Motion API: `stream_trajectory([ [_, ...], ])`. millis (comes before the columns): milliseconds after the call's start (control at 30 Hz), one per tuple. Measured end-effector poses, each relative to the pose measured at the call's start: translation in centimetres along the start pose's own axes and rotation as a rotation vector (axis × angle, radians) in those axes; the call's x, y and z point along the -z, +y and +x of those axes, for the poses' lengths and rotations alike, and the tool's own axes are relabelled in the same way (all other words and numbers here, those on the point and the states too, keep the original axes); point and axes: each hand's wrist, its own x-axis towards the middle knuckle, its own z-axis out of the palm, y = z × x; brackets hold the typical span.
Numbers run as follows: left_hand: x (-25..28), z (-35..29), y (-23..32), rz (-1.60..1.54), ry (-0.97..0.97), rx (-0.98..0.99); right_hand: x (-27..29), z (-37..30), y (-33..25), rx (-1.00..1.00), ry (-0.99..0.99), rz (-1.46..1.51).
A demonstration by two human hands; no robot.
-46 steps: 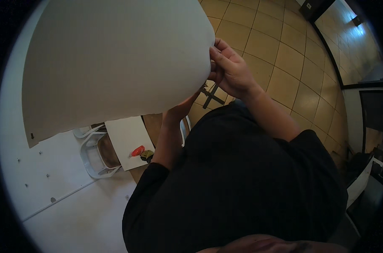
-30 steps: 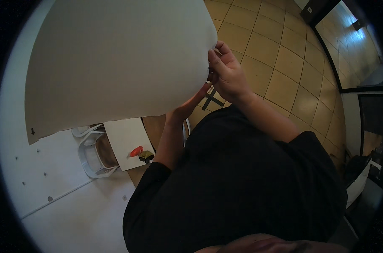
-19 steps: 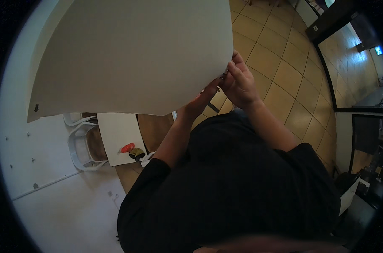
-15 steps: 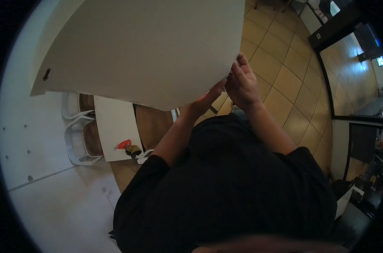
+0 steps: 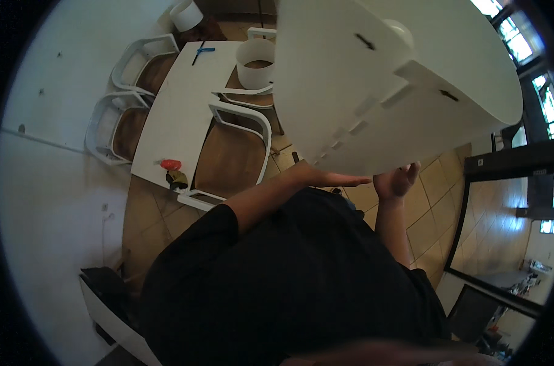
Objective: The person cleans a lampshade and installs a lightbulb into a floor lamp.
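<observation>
A large white sheet (image 5: 344,79) fills the upper right, curled so that one part overlaps another. It bears black arrows, a stepped edge and a row of slot-like marks. Along its lower edge lies my left hand (image 5: 329,177), fingers straight and flat, pointing right; its thumb is hidden. My right hand (image 5: 394,183) grips the same lower edge further right, its fingers bent and partly hidden by the sheet.
A white table (image 5: 173,116) stands at left, with a red item (image 5: 171,165), an olive-and-black item (image 5: 177,179) and a blue-handled tool (image 5: 205,50) on it. White chairs with brown seats (image 5: 231,158) surround it. One bears a white cylinder (image 5: 255,68). A dark-framed glass panel (image 5: 493,226) stands right.
The sheet has swung to the right and curled over, bringing its slots and a second arrow into view. Both hands have moved lower and right, and my left fingers have straightened. More of the table shows.
</observation>
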Motion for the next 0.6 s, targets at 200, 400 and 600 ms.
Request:
stream_trajectory([
  [200, 0.0, -3.0, 1.9, 0.032, 0.172, 0.133, 2.0, -0.2, -1.8, -0.014, 0.066, 0.076],
  [400, 0.1, -8.2, -0.5, -0.155, 0.372, 0.328, 6.0, 0.5, -1.8, -0.211, -0.119, 0.125],
  [600, -2.1, -15.9, -5.1, -0.047, 0.477, 0.826, 8.8, 3.0, -1.0, -0.512, 0.66, 0.326],
])
